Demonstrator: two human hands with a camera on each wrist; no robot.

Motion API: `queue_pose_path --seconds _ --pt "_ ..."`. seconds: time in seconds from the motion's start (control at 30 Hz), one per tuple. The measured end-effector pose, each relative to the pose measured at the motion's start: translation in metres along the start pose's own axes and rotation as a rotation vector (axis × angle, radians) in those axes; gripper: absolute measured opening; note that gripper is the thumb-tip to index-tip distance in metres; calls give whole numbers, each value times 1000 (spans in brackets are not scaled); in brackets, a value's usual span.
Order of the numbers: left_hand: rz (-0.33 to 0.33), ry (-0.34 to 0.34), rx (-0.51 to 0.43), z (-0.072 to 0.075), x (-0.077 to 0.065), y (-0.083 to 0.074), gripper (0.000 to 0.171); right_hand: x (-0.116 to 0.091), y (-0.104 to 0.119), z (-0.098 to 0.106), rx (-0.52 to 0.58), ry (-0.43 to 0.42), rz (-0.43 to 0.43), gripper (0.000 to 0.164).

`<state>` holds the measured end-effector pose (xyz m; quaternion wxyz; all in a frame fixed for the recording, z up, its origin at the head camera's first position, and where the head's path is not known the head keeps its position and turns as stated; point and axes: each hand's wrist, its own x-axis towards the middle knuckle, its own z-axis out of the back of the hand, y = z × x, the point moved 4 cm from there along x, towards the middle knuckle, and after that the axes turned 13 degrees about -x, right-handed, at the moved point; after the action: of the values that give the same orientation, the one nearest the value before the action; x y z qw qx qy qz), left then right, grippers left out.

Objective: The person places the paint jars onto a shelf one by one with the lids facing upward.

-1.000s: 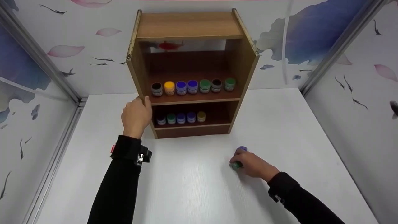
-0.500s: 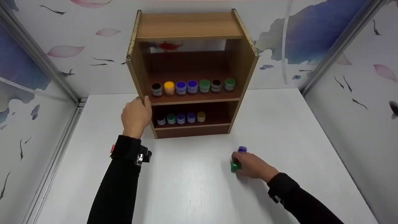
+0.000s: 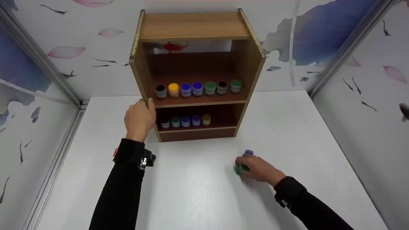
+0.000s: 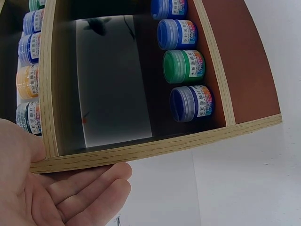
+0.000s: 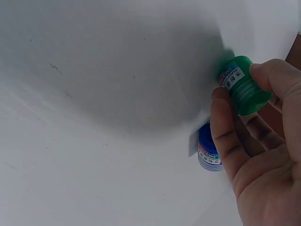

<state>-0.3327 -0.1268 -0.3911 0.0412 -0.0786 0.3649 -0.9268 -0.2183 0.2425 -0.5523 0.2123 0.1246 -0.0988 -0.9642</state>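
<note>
My left hand (image 3: 139, 119) grips the left side panel of a small wooden shelf unit (image 3: 198, 135), thumb at the front edge and fingers behind, as the left wrist view shows. Over the white table, my right hand (image 3: 260, 169) pinches a green paint jar (image 5: 244, 87) between thumb and fingers. The jar is tilted, with its label partly in sight. Just beyond that hand stands a blue-lidded paint jar (image 5: 208, 151), partly covered by the fingers. In the head view its purple-blue lid (image 3: 249, 152) shows above the hand.
On the upper board several paint jars stand in a row, including a yellow jar (image 3: 173, 90) and a green jar (image 3: 235, 86). The lower board holds another row, with a dark blue jar (image 4: 190, 103) at its left end. Patterned panels enclose the white table (image 3: 191, 191).
The green jar has turned and shifted slightly within my right hand's fingers, staying low over the same spot. My left hand and the shelf unit have stayed still.
</note>
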Motion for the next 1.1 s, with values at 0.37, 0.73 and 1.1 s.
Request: queue_pose_path --seconds 0.37,0.73,1.1 --pt "4 0 -2 0 -1 1 57 1 4 6 -1 -12 80 36" --pt "12 0 -6 -1 0 1 57 6 3 9 -59 -35 48 36" --pt "8 6 -2 0 0 0 57 7 1 7 -54 -67 25 35"
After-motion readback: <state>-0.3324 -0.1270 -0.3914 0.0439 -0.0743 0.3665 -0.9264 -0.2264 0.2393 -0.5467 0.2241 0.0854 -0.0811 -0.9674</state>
